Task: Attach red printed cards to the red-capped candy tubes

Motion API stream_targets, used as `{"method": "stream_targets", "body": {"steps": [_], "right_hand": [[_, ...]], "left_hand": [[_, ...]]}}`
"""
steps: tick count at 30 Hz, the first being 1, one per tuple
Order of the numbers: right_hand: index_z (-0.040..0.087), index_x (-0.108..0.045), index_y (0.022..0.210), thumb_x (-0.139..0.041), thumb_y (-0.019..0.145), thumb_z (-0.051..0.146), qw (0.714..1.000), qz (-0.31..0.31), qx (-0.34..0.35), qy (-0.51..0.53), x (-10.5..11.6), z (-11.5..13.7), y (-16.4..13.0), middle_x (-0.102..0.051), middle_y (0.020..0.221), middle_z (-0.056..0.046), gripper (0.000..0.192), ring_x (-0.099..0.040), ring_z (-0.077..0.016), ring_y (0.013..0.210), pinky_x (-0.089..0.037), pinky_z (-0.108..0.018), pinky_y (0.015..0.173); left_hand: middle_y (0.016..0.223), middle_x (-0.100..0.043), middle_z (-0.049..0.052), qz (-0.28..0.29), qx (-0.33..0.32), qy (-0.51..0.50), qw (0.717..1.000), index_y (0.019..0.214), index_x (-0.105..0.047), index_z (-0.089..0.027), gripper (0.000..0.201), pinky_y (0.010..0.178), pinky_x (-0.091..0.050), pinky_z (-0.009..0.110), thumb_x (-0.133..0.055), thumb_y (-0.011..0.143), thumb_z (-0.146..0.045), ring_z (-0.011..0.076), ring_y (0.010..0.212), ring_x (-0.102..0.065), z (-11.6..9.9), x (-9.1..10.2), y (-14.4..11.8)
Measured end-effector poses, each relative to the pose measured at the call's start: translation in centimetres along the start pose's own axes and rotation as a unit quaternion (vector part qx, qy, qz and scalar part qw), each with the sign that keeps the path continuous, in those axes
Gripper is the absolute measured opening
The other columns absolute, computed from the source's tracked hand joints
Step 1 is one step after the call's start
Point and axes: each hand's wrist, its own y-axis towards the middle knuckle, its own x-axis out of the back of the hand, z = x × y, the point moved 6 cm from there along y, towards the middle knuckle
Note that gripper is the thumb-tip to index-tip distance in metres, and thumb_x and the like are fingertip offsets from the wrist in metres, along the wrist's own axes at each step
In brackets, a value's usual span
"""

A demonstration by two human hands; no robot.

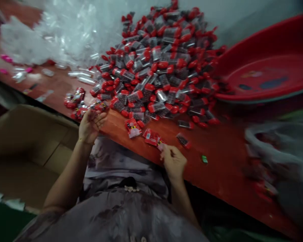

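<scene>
red packet [152,137] sits just ahead of my right hand [175,162], pinched at its corner; my left hand [89,127] is by red-wrapped pieces [77,96], its grip too blurred to tell. bumping the loose tubes [156,107] ahead could start a slide.

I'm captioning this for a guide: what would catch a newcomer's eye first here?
The big heap of red-capped tubes dominates, piled on the reddish table at upper centre. To its right sits a large red basin; to its left, a shiny mass of clear plastic. Nearer, the right hand pinches a red packet.
</scene>
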Motion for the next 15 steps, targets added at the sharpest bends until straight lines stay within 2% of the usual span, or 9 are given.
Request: {"method": "stream_targets", "body": {"steps": [3, 6, 8, 11, 15], "right_hand": [[0.018, -0.056, 0.058, -0.053, 0.082, 0.046, 0.998, -0.019, 0.022, -0.056, 2.0, -2.0, -0.7, -0.048, 0.044, 0.004, 0.037, -0.045, -0.0099, 0.042, -0.038, -0.022, 0.046], [0.017, -0.06, 0.061, -0.056, 0.081, 0.047, 0.988, -0.024, 0.076, -0.13, 3.4, -3.5, -1.6, -0.052, 0.045, 0.002, 0.036, -0.047, -0.0109, 0.042, -0.039, -0.023, 0.046], [0.016, -0.063, 0.065, -0.059, 0.08, 0.045, 0.976, -0.043, 0.112, -0.184, 4.3, -4.3, -2.4, -0.055, 0.047, 0.0, 0.033, -0.05, -0.0119, 0.043, -0.04, -0.024, 0.047], [0.016, -0.065, 0.069, -0.06, 0.08, 0.04, 0.962, -0.069, 0.161, -0.212, 5.1, -4.9, -3.5, -0.06, 0.051, -0.003, 0.027, -0.053, -0.0127, 0.043, -0.042, -0.024, 0.048], [0.017, -0.064, 0.067, -0.058, 0.081, 0.038, 0.94, -0.108, 0.217, -0.239, 4.9, -4.7, -4.1, -0.064, 0.055, -0.005, 0.026, -0.057, -0.0147, 0.047, -0.045, -0.025, 0.05]], "left_hand": [[0.061, -0.067, 0.003, -0.006, 0.022, 0.04, 0.999, 0.07, -0.062, -0.013, 0.04, 0.06, -0.054, 0.024, -0.045, 0.087, -0.045, 0.0119, 0.056, -0.063, -2.0, 2.0, 2.1], [0.055, -0.064, 0.006, 0.016, 0.078, 0.095, 0.992, 0.07, -0.062, -0.011, 0.052, 0.051, -0.052, 0.025, -0.046, 0.082, -0.059, 0.013, 0.047, -0.061, -2.6, 2.6, 3.0], [0.051, -0.063, 0.006, 0.028, 0.091, 0.145, 0.985, 0.068, -0.062, -0.01, 0.056, 0.045, -0.049, 0.024, -0.047, 0.078, -0.064, 0.0136, 0.042, -0.059, -2.7, 3.0, 3.0], [0.049, -0.062, 0.006, 0.012, 0.065, 0.197, 0.978, 0.065, -0.061, -0.012, 0.054, 0.04, -0.044, 0.022, -0.051, 0.075, -0.064, 0.0137, 0.04, -0.057, -3.1, 4.7, 2.3], [0.054, -0.064, 0.005, -0.026, 0.01, 0.195, 0.98, 0.071, -0.06, -0.013, 0.047, 0.045, -0.045, 0.021, -0.057, 0.073, -0.06, 0.013, 0.045, -0.06, -3.6, 8.5, 1.7]]}}
